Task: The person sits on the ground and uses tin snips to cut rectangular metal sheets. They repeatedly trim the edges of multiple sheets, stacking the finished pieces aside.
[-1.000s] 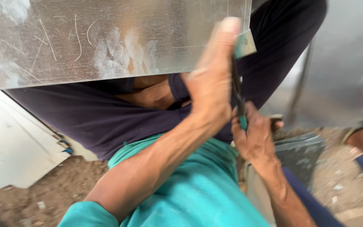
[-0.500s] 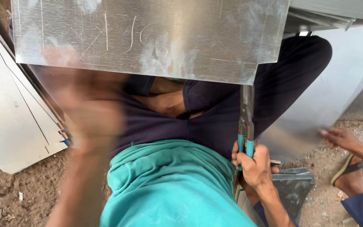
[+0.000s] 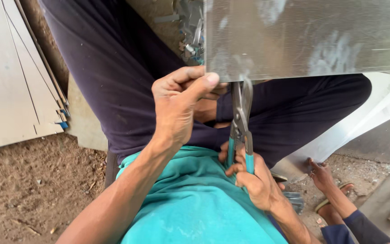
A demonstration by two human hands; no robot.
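Big metal sheet [image 3: 312,36] fills the top right, shiny and scuffed, its lower edge running level just above the person's lap. Left of the legs, a stack of pale sheets [image 3: 10,81] leans over bare dirt ground [image 3: 32,190]. Dark trousers [image 3: 113,77] spread wide under the sheet, teal shirt [image 3: 190,208] bunched below them.

Left hand [image 3: 179,106] is up at the sheet's lower left corner, fingers curled and thumb pressed forward; its grip pinches the sheet's edge right beside the cut. Right hand [image 3: 253,180] sits lower, against the shirt, its grip wrapped tight around the teal handles of the snips [image 3: 241,122]. The snips stand nearly upright, handles close together, blades up at the sheet's lower edge and biting into it just right of the left thumb.

Bottom right, another person's hand [image 3: 322,175] rests on the ground beside a sandal [image 3: 328,210], well apart from the cutting. Top centre, a heap of metal scraps [image 3: 190,31] lies on the ground behind the sheet's left edge.
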